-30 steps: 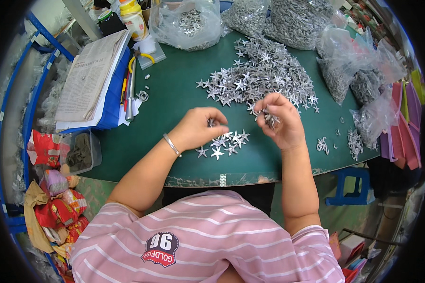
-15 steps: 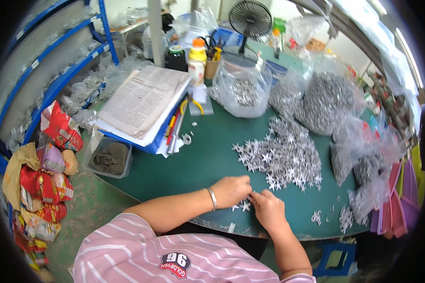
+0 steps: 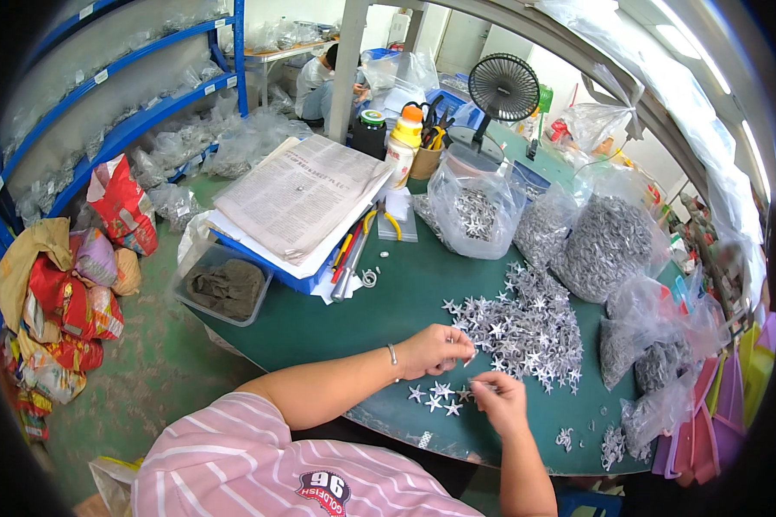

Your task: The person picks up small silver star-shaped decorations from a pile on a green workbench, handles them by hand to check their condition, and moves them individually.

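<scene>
My left hand [image 3: 435, 351], with a silver bracelet at the wrist, is closed in a pinch; a tiny part shows at its fingertips, too small to name. Just to the right and nearer, my right hand [image 3: 502, 402] also has its thumb and fingers pinched, and what they hold is hard to see. Several silver metal stars [image 3: 441, 390] lie on the green table beneath and between the hands. Beyond them spreads a big heap of the same starfish-shaped pieces [image 3: 535, 332].
Bags of small metal parts [image 3: 608, 241] line the right side. An open bag of stars [image 3: 477, 211] stands by a black fan [image 3: 503, 88]. At left are newspapers [image 3: 302, 194], yellow-handled pliers [image 3: 392, 226] and a plastic tub [image 3: 263, 297]. Small links [image 3: 613, 446] lie near the front edge.
My hands were together at the fingertips and are now apart, the right one lower. More of the loose stars between them shows. The whole view has shifted.
</scene>
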The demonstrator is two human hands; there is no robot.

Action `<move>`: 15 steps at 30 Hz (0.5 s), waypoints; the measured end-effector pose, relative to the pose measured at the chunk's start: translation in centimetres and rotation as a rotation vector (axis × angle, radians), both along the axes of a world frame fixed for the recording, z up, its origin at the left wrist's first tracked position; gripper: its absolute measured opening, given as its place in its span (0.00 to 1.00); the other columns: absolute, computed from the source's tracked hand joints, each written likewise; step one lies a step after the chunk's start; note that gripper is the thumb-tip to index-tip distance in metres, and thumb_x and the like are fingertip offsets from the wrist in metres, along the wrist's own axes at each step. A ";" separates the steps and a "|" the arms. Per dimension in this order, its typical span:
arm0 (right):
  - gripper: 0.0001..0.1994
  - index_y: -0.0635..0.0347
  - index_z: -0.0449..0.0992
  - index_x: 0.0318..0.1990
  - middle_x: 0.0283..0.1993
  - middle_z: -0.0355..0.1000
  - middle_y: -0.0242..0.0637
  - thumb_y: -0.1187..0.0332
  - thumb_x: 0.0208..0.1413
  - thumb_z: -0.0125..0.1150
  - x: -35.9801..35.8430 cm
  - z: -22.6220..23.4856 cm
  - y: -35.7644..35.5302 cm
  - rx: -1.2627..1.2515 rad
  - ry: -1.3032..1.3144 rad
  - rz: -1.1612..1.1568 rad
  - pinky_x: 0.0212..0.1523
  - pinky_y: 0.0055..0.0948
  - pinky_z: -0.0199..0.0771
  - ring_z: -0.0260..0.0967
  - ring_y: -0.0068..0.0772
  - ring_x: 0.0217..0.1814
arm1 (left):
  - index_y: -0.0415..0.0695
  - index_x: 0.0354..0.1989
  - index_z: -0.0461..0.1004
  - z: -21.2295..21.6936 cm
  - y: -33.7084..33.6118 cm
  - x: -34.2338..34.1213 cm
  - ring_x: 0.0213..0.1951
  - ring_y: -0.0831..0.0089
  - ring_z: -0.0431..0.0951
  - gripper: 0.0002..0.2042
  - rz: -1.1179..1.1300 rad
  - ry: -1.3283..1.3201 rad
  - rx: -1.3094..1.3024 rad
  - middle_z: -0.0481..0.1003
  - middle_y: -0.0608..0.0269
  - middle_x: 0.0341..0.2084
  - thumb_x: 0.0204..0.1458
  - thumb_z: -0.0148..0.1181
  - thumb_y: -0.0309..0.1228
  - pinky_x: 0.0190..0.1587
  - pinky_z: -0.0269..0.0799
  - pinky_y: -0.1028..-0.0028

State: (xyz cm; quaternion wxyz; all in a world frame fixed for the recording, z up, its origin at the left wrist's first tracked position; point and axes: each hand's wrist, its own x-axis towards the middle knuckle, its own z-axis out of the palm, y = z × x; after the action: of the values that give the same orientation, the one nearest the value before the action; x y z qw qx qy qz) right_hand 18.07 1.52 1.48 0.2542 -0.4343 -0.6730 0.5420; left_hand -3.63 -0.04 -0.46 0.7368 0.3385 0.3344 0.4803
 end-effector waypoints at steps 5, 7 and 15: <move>0.05 0.60 0.69 0.35 0.36 0.69 0.42 0.68 0.55 0.52 2.2 -0.1 1.0 -0.589 0.847 -0.052 0.16 0.22 0.61 0.67 0.31 0.28 | 0.43 0.35 0.72 0.6 -0.3 -0.5 0.29 0.68 0.79 0.09 0.017 -0.347 -0.196 0.77 0.57 0.33 0.53 0.50 0.35 0.14 0.61 0.81; 0.07 0.59 0.69 0.37 0.33 0.70 0.41 0.66 0.58 0.51 2.0 0.5 0.9 -0.656 0.832 -0.141 0.14 0.21 0.60 0.64 0.29 0.23 | 0.44 0.36 0.72 1.3 -0.4 -0.3 0.25 0.75 0.75 0.08 -0.023 -0.279 -0.157 0.75 0.62 0.30 0.55 0.53 0.35 0.13 0.58 0.83; 0.19 0.53 0.70 0.31 0.18 0.62 0.29 0.48 0.63 0.45 -1.4 1.6 0.8 -0.737 0.586 -0.084 0.10 0.18 0.47 0.51 0.21 0.12 | 0.45 0.37 0.70 0.2 -0.3 0.7 0.18 0.86 0.64 0.06 0.117 -0.112 -0.201 0.70 0.71 0.25 0.59 0.55 0.34 0.12 0.52 0.88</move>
State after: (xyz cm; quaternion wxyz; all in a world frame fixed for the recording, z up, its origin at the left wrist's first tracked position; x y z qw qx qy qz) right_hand 16.67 2.34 3.06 0.2842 -0.3514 -0.3176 0.8336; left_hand -2.88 -0.33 -0.25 0.7554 0.2156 0.3581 0.5046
